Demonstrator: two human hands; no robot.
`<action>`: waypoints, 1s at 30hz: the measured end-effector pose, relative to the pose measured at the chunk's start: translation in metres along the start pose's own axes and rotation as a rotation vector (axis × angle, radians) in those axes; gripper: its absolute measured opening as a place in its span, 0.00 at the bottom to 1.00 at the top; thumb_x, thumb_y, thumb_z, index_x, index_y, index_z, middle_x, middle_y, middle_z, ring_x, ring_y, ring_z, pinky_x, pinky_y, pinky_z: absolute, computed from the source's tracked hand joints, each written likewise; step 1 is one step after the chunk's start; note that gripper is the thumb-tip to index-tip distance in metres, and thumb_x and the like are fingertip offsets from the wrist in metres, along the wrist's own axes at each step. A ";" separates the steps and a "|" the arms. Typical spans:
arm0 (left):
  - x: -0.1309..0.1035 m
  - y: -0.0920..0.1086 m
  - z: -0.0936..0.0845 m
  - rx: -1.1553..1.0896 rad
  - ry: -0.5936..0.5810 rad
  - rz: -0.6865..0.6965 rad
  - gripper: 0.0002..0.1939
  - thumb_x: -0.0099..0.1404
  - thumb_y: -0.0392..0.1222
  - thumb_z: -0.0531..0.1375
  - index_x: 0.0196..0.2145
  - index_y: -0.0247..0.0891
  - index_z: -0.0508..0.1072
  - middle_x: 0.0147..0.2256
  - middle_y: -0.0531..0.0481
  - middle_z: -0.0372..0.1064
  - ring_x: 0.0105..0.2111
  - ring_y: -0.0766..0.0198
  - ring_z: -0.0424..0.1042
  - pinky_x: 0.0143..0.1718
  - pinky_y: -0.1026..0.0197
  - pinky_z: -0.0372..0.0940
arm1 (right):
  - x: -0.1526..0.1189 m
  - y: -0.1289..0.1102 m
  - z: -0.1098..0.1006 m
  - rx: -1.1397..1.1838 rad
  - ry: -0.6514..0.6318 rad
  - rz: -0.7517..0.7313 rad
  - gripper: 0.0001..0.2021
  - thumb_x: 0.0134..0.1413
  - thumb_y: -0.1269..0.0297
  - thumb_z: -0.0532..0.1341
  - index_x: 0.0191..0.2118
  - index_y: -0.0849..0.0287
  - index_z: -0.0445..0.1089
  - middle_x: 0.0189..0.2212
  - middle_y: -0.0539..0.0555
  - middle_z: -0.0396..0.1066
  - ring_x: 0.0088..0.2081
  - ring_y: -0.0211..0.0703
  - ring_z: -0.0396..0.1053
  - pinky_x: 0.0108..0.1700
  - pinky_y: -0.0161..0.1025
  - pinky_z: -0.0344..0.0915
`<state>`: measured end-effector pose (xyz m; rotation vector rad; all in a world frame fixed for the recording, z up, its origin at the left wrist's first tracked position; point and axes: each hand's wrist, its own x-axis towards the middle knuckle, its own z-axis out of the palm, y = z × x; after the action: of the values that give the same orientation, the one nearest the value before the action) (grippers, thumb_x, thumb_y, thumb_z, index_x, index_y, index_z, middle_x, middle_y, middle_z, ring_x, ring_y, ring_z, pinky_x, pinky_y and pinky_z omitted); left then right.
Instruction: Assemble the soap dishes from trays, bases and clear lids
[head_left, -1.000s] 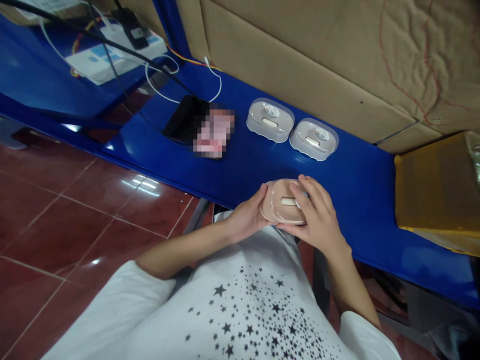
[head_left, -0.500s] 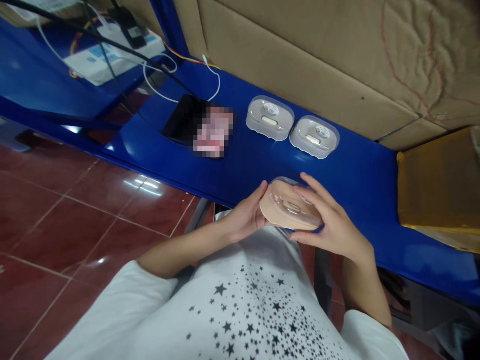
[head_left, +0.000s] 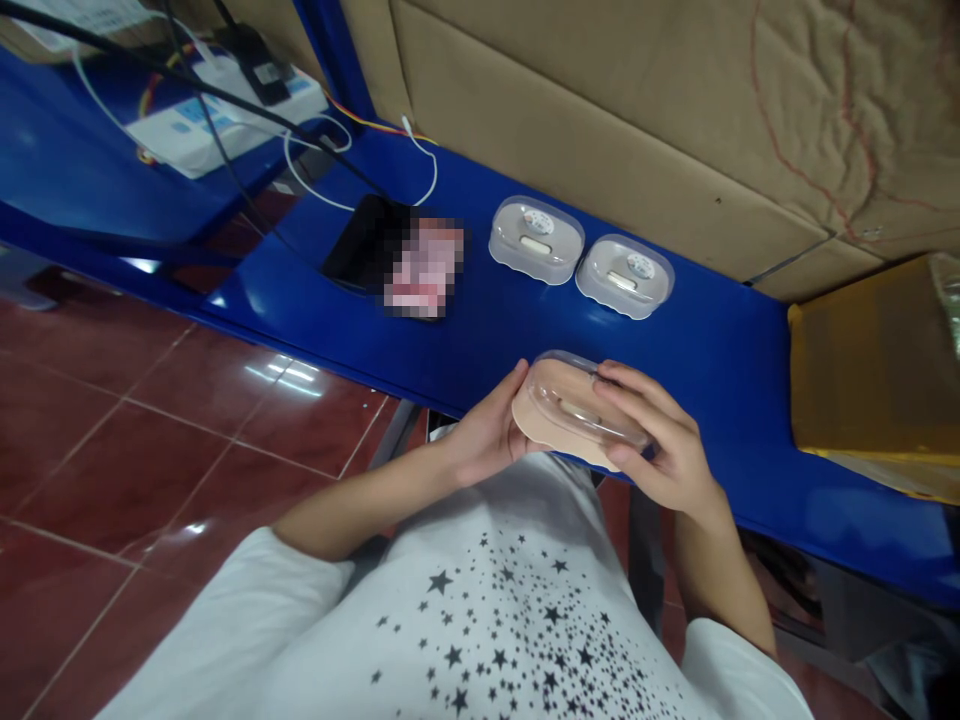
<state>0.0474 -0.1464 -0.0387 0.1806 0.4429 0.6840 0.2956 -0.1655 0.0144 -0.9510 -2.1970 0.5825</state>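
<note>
Close to my body, over the front edge of the blue table, is a peach-coloured plastic box with a clear lid, perhaps a soap box. My left hand grips its left end, the thumb along the side and the fingers partly hidden beneath. At the right end my right hand has its fingers over the clear lid and its thumb at the front edge. The lid looks slightly raised and shifted at the right; whether it is fastened I cannot tell. Two similar boxes in grey-white, a left one and a right one, stand farther back.
A black object with a blurred-out screen lies left on the blue table. Behind it are cables and a white power strip. Cardboard lines the back. A taped carton stands at the right.
My right hand has shifted, its fingers now closer together over the lid and its thumb nearer the right end. The peach box has turned slightly. My left hand keeps its hold.
</note>
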 end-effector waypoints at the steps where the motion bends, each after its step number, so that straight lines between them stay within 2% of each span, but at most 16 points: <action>1: 0.000 0.000 0.001 0.004 -0.004 0.002 0.28 0.82 0.59 0.51 0.58 0.36 0.81 0.54 0.42 0.83 0.52 0.57 0.81 0.53 0.59 0.74 | -0.001 0.000 0.001 0.003 0.012 0.004 0.30 0.72 0.54 0.65 0.75 0.43 0.63 0.70 0.59 0.67 0.70 0.62 0.67 0.70 0.62 0.69; 11: -0.004 0.002 0.008 0.040 -0.010 0.009 0.31 0.82 0.60 0.51 0.62 0.34 0.79 0.58 0.40 0.81 0.57 0.55 0.79 0.57 0.57 0.71 | 0.001 -0.005 0.000 -0.029 -0.023 -0.048 0.35 0.68 0.57 0.69 0.76 0.40 0.61 0.70 0.58 0.66 0.71 0.63 0.66 0.71 0.64 0.68; 16: -0.003 0.001 0.005 0.054 -0.068 0.037 0.31 0.81 0.61 0.53 0.64 0.34 0.77 0.60 0.39 0.79 0.62 0.51 0.76 0.61 0.54 0.68 | -0.002 -0.005 -0.001 -0.056 -0.059 0.040 0.42 0.60 0.51 0.75 0.76 0.37 0.61 0.77 0.56 0.56 0.75 0.65 0.60 0.73 0.64 0.67; 19: -0.001 0.000 0.002 0.064 -0.083 0.028 0.31 0.80 0.62 0.53 0.63 0.35 0.78 0.60 0.39 0.79 0.62 0.51 0.76 0.61 0.54 0.69 | -0.005 -0.006 0.000 -0.075 -0.051 0.051 0.41 0.60 0.55 0.75 0.76 0.37 0.61 0.76 0.56 0.59 0.73 0.63 0.63 0.71 0.63 0.69; 22: 0.001 -0.002 -0.001 0.072 -0.104 -0.004 0.31 0.81 0.62 0.53 0.63 0.36 0.77 0.61 0.38 0.78 0.61 0.50 0.76 0.61 0.52 0.69 | -0.010 -0.004 -0.005 -0.118 -0.034 0.019 0.41 0.61 0.57 0.75 0.76 0.38 0.61 0.75 0.57 0.60 0.73 0.65 0.62 0.71 0.66 0.68; 26: 0.003 -0.002 -0.005 0.100 -0.090 0.010 0.31 0.81 0.62 0.51 0.68 0.39 0.71 0.60 0.35 0.78 0.60 0.46 0.77 0.62 0.42 0.68 | -0.032 0.015 -0.026 -0.272 0.050 0.066 0.40 0.61 0.58 0.75 0.75 0.42 0.63 0.72 0.61 0.65 0.71 0.66 0.66 0.70 0.67 0.68; 30: 0.003 -0.001 -0.005 0.178 -0.116 0.006 0.27 0.82 0.59 0.51 0.64 0.38 0.73 0.61 0.33 0.76 0.57 0.47 0.77 0.57 0.44 0.69 | -0.066 0.061 -0.062 -0.468 0.230 0.206 0.37 0.58 0.53 0.75 0.71 0.45 0.68 0.69 0.62 0.69 0.67 0.70 0.70 0.66 0.73 0.69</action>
<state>0.0479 -0.1456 -0.0440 0.3882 0.3916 0.6366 0.4021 -0.1686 -0.0075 -1.4204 -2.0754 0.0333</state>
